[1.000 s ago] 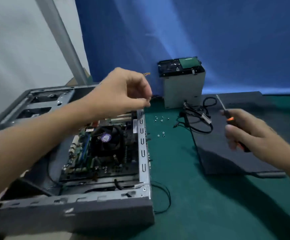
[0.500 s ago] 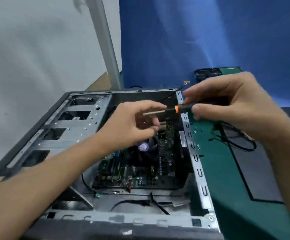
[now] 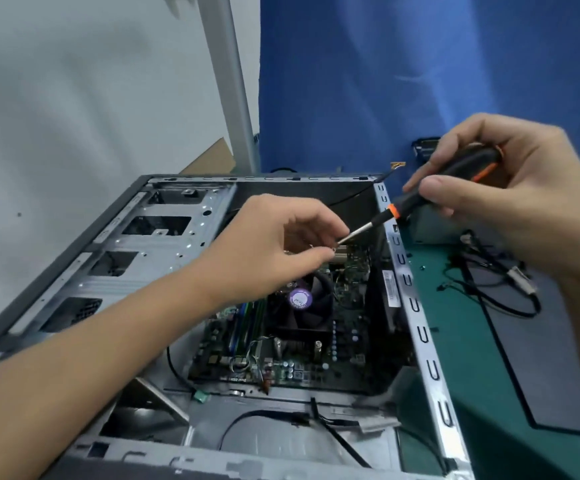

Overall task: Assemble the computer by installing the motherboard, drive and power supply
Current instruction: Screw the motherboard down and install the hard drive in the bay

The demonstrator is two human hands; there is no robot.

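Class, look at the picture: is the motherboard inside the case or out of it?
Inside. The motherboard lies flat on the floor of the open case, between its metal walls.

A blue backdrop (image 3: 420, 81) hangs beside a pale wall (image 3: 74, 81), behind a green-topped table (image 3: 472, 341).

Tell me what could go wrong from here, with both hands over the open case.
1. The left hand seems to pinch a small screw at the tip of the screwdriver. If it slips, it may drop onto the motherboard or into the fan.
2. The right hand holds the screwdriver aimed at the left hand. A slip could jab it or scratch the motherboard.
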